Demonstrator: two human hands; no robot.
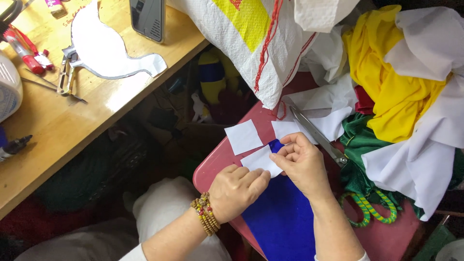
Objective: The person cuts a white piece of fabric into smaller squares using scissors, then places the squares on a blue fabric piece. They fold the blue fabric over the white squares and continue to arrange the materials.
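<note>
Lower centre of frame: both hands closed on one small white fabric piece [261,160], lying over the upper end of a blue cloth [282,217]. Left hand [237,189] pinching the piece's lower left edge, fingers curled shut on it; beaded bracelets [206,220] on that wrist. Right hand [302,162] pinching the right end of the same piece, thumb and fingertips pressed together on it. Piece held between the two grips, long axis running lower left to upper right, tilted slightly. Right hand nearer the piece's upper end, left hand nearer its lower edge; both in contact, neither clearly closer overall.

Blue cloth laid lengthwise from centre down to the bottom edge, resting on a pink-red surface [212,166].

Count of loose white squares: three seen. One in hand, one [243,137] just above left of it lying flat and untouched, one [286,129] partly hidden behind the right hand.

Scissors: one large pair [316,135], blades pointing to upper left, green-wrapped handles [369,209] at lower right, just beside the right hand.

Right of frame: heap of yellow, white, green and red fabric [401,87]. Top centre: white woven sack [251,43].

Upper left: wooden table [72,125] bearing one white cut-out pattern [101,48], one small metal snipper [65,72], red markers [24,50].
</note>
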